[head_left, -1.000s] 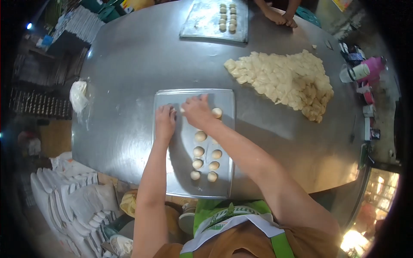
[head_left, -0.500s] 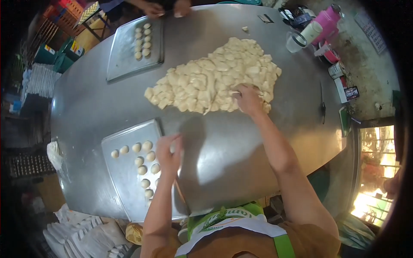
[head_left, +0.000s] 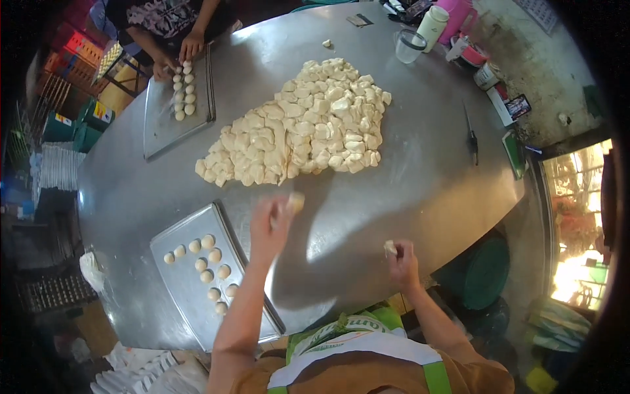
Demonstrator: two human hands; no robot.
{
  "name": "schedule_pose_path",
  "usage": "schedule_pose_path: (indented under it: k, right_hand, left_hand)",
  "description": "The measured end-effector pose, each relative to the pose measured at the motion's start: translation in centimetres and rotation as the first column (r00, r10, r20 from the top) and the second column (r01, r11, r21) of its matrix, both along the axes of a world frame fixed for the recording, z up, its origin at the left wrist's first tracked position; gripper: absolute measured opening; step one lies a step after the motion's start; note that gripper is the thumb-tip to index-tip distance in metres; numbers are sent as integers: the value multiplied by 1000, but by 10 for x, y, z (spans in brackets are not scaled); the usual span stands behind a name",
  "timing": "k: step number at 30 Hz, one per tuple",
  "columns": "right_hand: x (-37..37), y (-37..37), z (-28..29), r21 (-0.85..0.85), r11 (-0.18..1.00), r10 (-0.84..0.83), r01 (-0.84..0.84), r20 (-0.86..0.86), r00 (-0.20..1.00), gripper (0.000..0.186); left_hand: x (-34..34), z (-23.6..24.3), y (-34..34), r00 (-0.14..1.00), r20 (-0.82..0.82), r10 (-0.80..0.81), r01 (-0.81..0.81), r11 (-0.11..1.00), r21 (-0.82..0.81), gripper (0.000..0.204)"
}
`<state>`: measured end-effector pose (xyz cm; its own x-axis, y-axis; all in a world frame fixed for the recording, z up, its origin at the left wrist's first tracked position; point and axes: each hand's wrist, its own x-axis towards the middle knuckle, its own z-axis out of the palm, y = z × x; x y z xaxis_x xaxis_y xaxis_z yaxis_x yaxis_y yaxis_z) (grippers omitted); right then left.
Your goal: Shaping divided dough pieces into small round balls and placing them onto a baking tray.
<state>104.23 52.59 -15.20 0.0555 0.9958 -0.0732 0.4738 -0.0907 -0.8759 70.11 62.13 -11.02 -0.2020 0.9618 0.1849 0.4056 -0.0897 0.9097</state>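
A large heap of cut dough pieces (head_left: pixel 308 125) spreads over the middle of the steel table. My left hand (head_left: pixel 270 226), somewhat blurred, is raised just below the heap, closed with a pale dough piece (head_left: pixel 296 202) at its fingertips. My right hand (head_left: pixel 402 268) is near the table's front edge, its fingers pinching another small dough piece (head_left: pixel 390 247). To the left of my left forearm, a metal tray (head_left: pixel 172 244) carries several round dough balls (head_left: pixel 205 275); my forearm covers part of it.
At the far left a co-worker's hands (head_left: pixel 178 58) reach over a second tray (head_left: pixel 157 134) with rows of dough balls. A knife (head_left: pixel 472 141) lies on the right. Beyond it are a phone (head_left: pixel 518 107), a clear plastic cup (head_left: pixel 408 49) and a pink jug (head_left: pixel 457 16).
My right hand has drawn back from the heap toward me with a dough piece. My left hand has moved slightly right. The co-worker's hands have come down to the far tray's dough balls.
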Motion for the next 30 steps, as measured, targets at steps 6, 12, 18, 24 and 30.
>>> schedule_pose_path:
  k: [6,12,18,24,30]
  right_hand:
    - [-32,4,-62,233,879,100,-416,763,639,20]
    - [-123,122,-41,401,858,43,-320,565,824,19]
    - [-101,45,-56,-100,759,567,-644,588,577,23]
    - [-113,147,-39,305,845,245,-438,508,826,20]
    - [-102,102,-56,181,670,611,-720,417,673,17]
  left_hand:
    - [2,-80,-136,754,-648,-103,111,993,-29,35]
    - [34,-90,-50,772,-634,31,-22,1000,22,37]
    - [14,-106,-125,710,-591,-384,254,921,-295,27]
    - [3,-81,-12,748,-664,9,-57,997,-51,27]
    - [40,-106,-73,795,-561,-232,172,972,-159,27]
